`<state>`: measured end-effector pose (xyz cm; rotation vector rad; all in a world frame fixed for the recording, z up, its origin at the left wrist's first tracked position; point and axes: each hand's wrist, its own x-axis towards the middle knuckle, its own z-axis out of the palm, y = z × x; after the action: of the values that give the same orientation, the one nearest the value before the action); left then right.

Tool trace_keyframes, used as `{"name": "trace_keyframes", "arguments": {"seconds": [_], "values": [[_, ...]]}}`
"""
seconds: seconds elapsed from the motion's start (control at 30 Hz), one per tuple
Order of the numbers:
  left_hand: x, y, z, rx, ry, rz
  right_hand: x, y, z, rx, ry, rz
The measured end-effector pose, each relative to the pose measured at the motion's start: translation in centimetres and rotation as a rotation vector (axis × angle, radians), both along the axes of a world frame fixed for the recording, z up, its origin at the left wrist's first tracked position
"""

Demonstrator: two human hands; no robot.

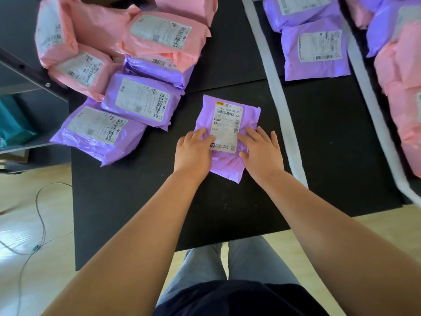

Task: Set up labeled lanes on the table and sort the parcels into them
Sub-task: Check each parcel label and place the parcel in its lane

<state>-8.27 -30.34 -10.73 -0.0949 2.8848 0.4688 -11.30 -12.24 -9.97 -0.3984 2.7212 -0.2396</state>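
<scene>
1 purple parcel (249, 117) lies label up in the middle of the black bench (136, 201). The left hand (193, 151) rests flat on its near left side and the right hand (262, 151) on its near right side, fingers fairly straight and pressing down, not gripping. A heap of pink and purple parcels (136, 99) sits far left. To the right, 2 white tape strips (275, 87) bound a lane holding purple parcels (314, 46).

bright, even daylight | soft shadows | wide-angle edge warp | far labels perhaps blurred
</scene>
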Motion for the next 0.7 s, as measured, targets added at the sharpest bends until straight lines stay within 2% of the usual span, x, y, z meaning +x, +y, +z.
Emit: {"name": "trace_keyframes", "arguments": {"seconds": [0.07,0.23,0.4,0.43,0.53,0.6,0.7], "values": [[0.8,0.2,0.0,0.054,-0.015,0.032,0.1,-0.1,0.0,0.001,-0.015,-0.007],[2.9,1.2,-0.5,0.148,0.080,0.119,0.6,-0.2,0.1,-0.030,-0.016,-0.033],[2.3,1.1,0.6,0.171,0.262,0.323,1.8,0.1,0.5,-0.224,0.138,-0.320],[2.1,1.1,0.8,0.173,0.257,0.385,1.8,0.1,0.5,-0.209,0.136,-0.358],[1.1,1.1,1.0,0.180,0.072,0.521,1.6,-0.3,0.3,-0.171,0.080,-0.414],[0.8,1.3,1.0,0.173,0.002,0.519,1.3,-0.6,0.1,-0.179,0.061,-0.438],[0.9,1.7,0.9,0.184,-0.006,0.522,1.1,-1.0,-0.2,-0.198,0.059,-0.460]]}}
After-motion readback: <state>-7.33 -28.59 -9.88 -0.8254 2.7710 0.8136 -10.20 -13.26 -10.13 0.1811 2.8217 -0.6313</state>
